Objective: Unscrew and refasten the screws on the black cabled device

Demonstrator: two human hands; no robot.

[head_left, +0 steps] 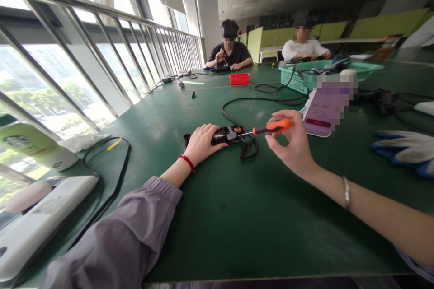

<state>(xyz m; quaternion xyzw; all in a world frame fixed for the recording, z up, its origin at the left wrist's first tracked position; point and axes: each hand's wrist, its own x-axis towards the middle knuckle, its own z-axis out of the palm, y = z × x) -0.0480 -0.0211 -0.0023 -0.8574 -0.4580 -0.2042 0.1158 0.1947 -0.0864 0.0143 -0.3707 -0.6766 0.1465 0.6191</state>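
My left hand lies wrapped over a black corded device, pressing it against the green table. At the device's right end, orange and grey inner parts show. An orange and black screwdriver is held in the fingers of my right hand. Its thin shaft points left, and the tip is at the device's exposed end; whether it sits in a screw is too small to tell. A black cable loops beside that end. My left palm hides part of the device.
A phone leans beyond my right hand, before a green basket of parts. Gloves lie at right, a red tray further back. A white power bank-like case and bottle stand left. Two people sit opposite.
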